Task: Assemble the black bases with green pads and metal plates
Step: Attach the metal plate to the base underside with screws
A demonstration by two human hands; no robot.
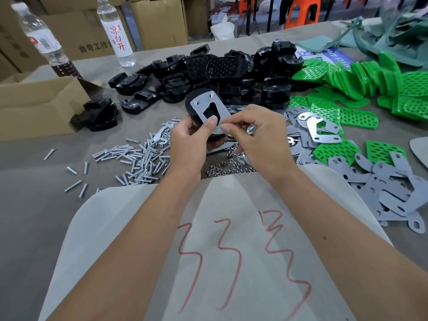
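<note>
My left hand [190, 144] grips a black base [193, 101] held tilted above the table, its thumb pressing on a grey metal plate [212, 106] laid over the base. Two bolt ends show through the plate's upper holes. My right hand [259, 137] pinches the plate's lower edge with thumb and forefinger. A pile of black bases [231, 72] lies behind. Green pads [356, 89] lie spread at the right. Loose metal plates [389, 188] are heaped at the right front.
Bolts [136, 161] and small nuts [229, 167] are scattered under my hands. A cardboard box [34, 105] stands at the left, two water bottles [117, 31] behind it. A white sheet with red marks [231, 251] covers the near edge.
</note>
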